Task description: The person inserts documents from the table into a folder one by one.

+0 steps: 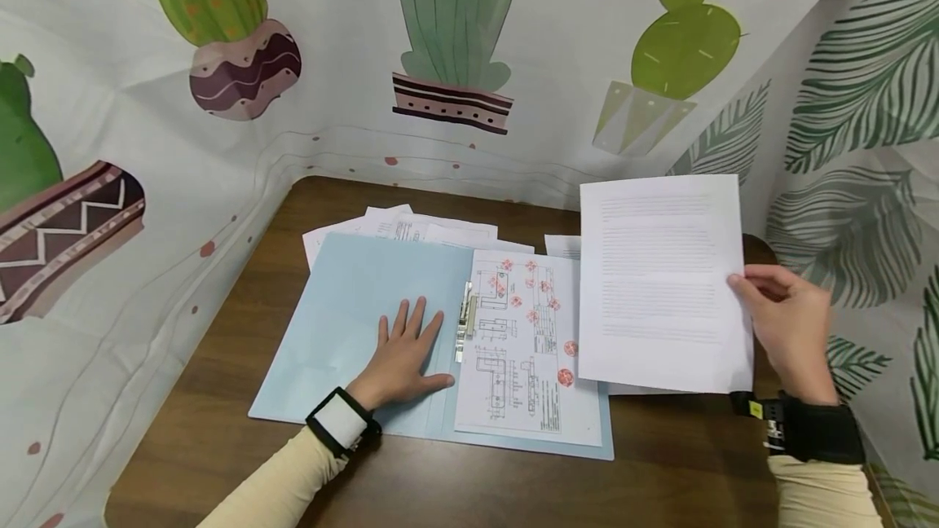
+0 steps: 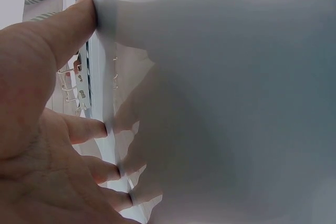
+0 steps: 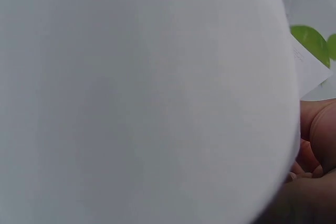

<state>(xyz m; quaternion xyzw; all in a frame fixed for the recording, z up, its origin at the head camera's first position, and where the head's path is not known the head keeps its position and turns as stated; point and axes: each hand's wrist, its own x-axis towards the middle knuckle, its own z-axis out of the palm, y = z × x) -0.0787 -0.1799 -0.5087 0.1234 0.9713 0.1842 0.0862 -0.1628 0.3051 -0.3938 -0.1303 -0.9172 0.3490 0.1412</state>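
A light blue folder point(image 1: 352, 283) lies opened flat on the table, with a metal clip point(image 1: 466, 320) along its spine. My left hand point(image 1: 399, 361) rests on its left cover, fingers spread and straight; in the left wrist view the fingertips point(image 2: 94, 129) touch the glossy cover. On the folder's right side lies a sheet with technical drawings point(image 1: 506, 381) and several red stamp marks. My right hand point(image 1: 792, 324) pinches the right edge of a printed text sheet point(image 1: 660, 283), held raised over the drawing sheet's right part. That sheet fills most of the right wrist view.
Loose papers point(image 1: 396, 222) stick out behind the folder's left cover, and another paper point(image 1: 563, 246) shows behind the raised sheet. The brown table point(image 1: 455, 487) meets a cactus-print cloth point(image 1: 352, 104) at the back and sides.
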